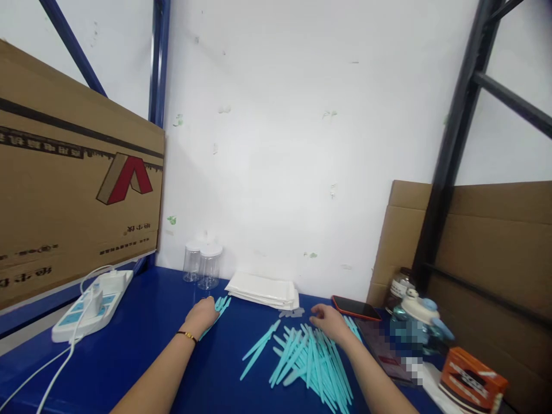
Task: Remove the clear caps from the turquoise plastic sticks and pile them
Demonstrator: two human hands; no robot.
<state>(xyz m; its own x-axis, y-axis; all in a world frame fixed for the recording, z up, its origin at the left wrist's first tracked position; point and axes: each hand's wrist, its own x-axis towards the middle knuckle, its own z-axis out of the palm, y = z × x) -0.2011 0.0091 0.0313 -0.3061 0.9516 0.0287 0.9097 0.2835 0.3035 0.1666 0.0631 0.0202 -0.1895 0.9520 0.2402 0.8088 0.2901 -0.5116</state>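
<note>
My left hand (202, 316) is closed around a small bunch of slim turquoise razors (222, 305), which look like eyebrow razors, their tips sticking out past my fingers. To the right lies a big loose pile of the same turquoise razors (317, 368); two more razors (261, 345) rest left of it. Over the far side of the pile hovers my right hand (330, 322), its fingers bent and apart, with nothing seen in them. Small grey translucent pieces (292, 313) lie just left of its fingertips.
Folded white bags (263, 290) and two clear lidded jars (209, 267) stand along the wall. A power strip (95, 305) with cables is at left. On the right are a phone (356, 307), a teal bottle (416, 322), an orange box (472, 379) and a dark jar (400, 287).
</note>
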